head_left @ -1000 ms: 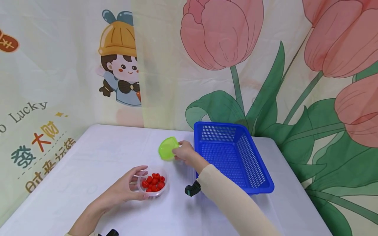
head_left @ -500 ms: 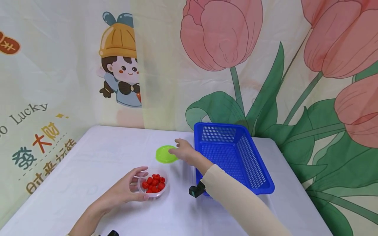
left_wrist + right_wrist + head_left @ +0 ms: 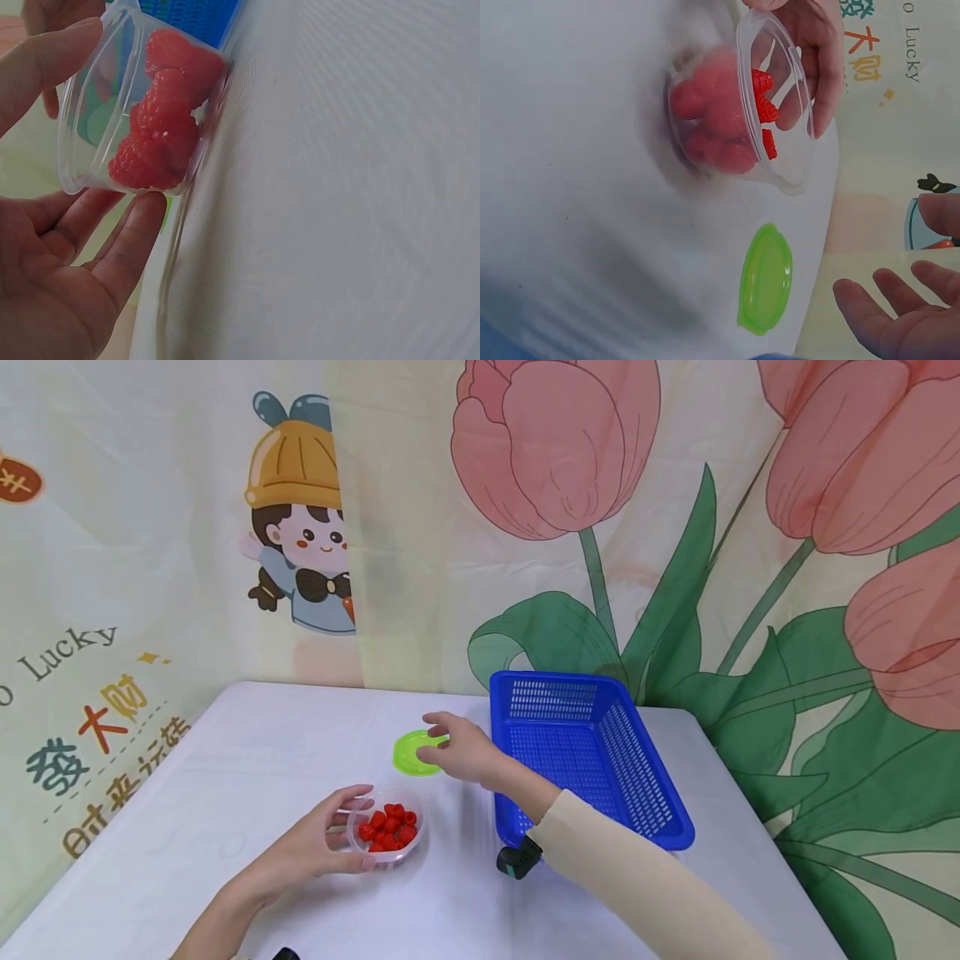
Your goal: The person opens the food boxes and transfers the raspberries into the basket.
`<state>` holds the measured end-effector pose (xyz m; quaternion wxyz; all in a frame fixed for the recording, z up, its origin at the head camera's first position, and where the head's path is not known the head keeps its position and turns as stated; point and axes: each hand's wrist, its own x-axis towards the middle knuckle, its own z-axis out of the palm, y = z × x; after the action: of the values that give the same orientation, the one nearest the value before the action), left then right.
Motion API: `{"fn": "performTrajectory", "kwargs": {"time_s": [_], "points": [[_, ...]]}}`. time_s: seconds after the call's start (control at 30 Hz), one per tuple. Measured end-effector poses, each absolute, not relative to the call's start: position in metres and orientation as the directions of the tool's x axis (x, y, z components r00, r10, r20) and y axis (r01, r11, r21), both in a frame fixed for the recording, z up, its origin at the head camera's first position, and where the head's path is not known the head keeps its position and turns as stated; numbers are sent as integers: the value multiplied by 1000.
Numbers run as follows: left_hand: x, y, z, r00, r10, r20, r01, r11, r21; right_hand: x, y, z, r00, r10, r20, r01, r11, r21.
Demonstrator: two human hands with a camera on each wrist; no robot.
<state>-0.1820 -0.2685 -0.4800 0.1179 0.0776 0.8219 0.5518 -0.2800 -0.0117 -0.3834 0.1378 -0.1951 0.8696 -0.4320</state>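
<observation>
A clear plastic tub (image 3: 97,127) stands on the white table, with several raspberries (image 3: 387,828) in its lower part. My left hand (image 3: 318,839) grips the tub from its left side, thumb and fingers around the wall. The green lid (image 3: 411,753) lies flat on the table behind the tub; the right wrist view shows its raised rim. My right hand (image 3: 467,750) hovers over the lid's right side in the head view, fingers spread and holding nothing. In the right wrist view the fingers (image 3: 859,307) appear apart from the lid.
A blue mesh basket (image 3: 678,835) stands on the right of the white table (image 3: 187,785), under and beside the right forearm. A printed curtain (image 3: 405,527) with tulips and a cartoon figure hangs behind the table.
The right hand has let go of the green lid, which was tilted up and now lies flat. That hand has moved slightly since, fingers spread. The left hand keeps its grip on the tub.
</observation>
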Motion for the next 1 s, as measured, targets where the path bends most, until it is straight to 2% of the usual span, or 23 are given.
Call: {"fn": "performTrajectory", "kwargs": {"time_s": [0.37, 1.0], "points": [[-183, -272, -484, -952, 276, -133, -31, 347, 937, -265, -6, -384, -820, -572, 23, -429, 587, -686], [-182, -276, -483, -944, 307, -121, -10, 340, 940, -252, -15, -397, -790, -609, 70, -496, 567, -658]]}}
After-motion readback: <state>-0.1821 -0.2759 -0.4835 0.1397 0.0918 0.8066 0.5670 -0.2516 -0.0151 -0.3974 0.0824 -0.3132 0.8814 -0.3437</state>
